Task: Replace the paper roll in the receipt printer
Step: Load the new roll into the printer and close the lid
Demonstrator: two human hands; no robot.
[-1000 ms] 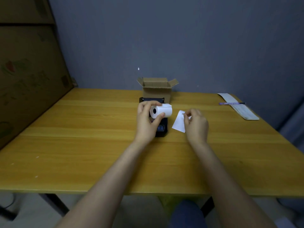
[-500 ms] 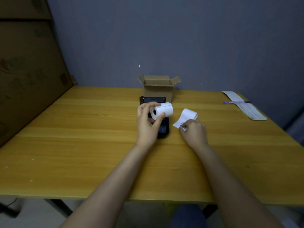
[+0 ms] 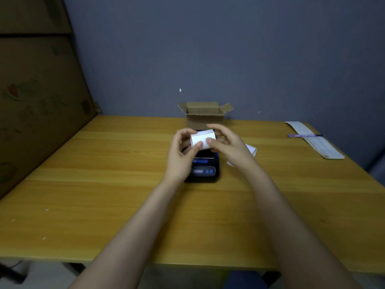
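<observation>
A wide wooden table (image 3: 104,184), yellow with a long smooth grain, carries everything. Beyond the hands stands a small open cardboard box (image 3: 205,114), flaps spread, matte brown. Well off to the right of the right hand lie a long printed paper strip (image 3: 318,142) and a pen (image 3: 305,135) across it.

Directly beneath both hands sits the receipt printer (image 3: 205,167), a compact black plastic block with rounded corners and small blue-lit buttons on its near face. Its paper bay at the far end is hidden by the hands, so whether it is empty cannot be told.

The paper roll (image 3: 203,139), a short white cylinder, is held above that far end with its long axis running left to right, across the printer. The left hand (image 3: 181,157) pinches one end, thumb on the near face; the right hand (image 3: 231,149) grips the other end the same way, fingers curled over the top. Both are equally near, and the roll seems to need only lowering straight down. Behind the right hand a loose white paper scrap (image 3: 251,150) lies curled on the wood.
</observation>
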